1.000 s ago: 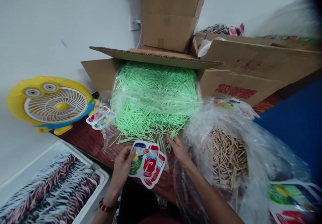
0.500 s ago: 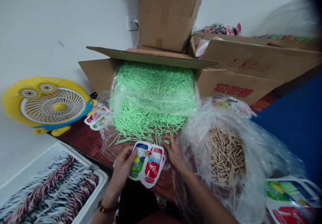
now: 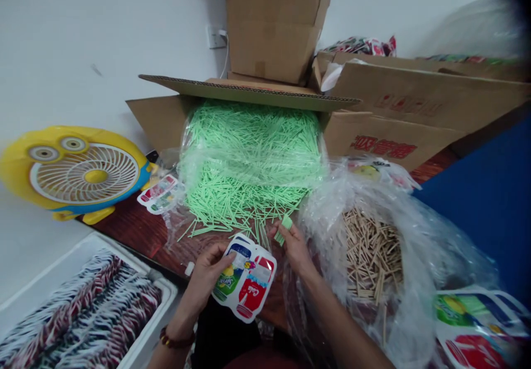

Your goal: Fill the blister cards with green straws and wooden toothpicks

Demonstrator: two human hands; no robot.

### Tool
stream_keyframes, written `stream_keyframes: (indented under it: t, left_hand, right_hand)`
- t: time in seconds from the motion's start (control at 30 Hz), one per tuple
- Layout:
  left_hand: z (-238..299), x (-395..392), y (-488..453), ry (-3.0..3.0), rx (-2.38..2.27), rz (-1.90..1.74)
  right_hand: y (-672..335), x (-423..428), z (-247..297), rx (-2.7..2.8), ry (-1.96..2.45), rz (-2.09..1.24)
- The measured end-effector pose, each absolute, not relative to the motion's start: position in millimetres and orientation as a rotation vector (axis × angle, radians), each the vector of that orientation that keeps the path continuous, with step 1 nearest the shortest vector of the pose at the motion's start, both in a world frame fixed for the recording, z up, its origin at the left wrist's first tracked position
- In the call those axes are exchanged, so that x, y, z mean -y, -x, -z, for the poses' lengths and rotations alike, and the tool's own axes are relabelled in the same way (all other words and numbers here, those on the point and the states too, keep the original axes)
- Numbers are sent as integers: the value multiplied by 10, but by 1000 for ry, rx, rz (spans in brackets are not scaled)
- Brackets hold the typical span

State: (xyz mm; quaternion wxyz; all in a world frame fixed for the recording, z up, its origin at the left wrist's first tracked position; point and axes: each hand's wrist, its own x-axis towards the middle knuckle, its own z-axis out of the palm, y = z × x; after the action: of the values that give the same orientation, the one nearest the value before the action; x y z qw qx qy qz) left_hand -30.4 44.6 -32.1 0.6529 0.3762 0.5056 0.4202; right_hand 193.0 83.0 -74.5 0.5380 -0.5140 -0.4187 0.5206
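My left hand (image 3: 213,266) is closed on a small stack of printed Sprite and Cola packets (image 3: 256,286), its thumb across the front one. A short bundle of thin green straws (image 3: 283,229) is pinched in my right hand (image 3: 295,247), a little above and right of the packets. Just beyond both hands, a large heap of the same green straws (image 3: 249,192) spills from a plastic-lined cardboard box (image 3: 249,89) lying on its side. The lower edges of the packets hang over the table's front edge.
On the left stand a yellow fan (image 3: 95,175) and a white foam box (image 3: 166,297) packed with rows of packets. A clear plastic bag (image 3: 327,236) with short brown sticks (image 3: 373,253) lies right. More packets (image 3: 477,325) rest at lower right. Cardboard boxes (image 3: 415,103) stand behind.
My right hand has turned so the green bundle now points upward and shows lengthwise. My left hand has tilted the packets and moved them slightly right and down.
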Motion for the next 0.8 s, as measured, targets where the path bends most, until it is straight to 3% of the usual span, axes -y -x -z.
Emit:
stream_keyframes:
  t: [0.23,0.5,0.8]
  left_hand:
    - [292,-481,50,-925,-1116,-814]
    - [401,-551,-30,-1114,-1169,-721]
    - [418,-560,-1,-1330,-1194,-662]
  right_hand:
    - [-1892,-693,414,934,1069,-1562]
    - [-1852,-625,308,1907,1252,-991]
    - [-1882,-618,261,1786,1243,-1105]
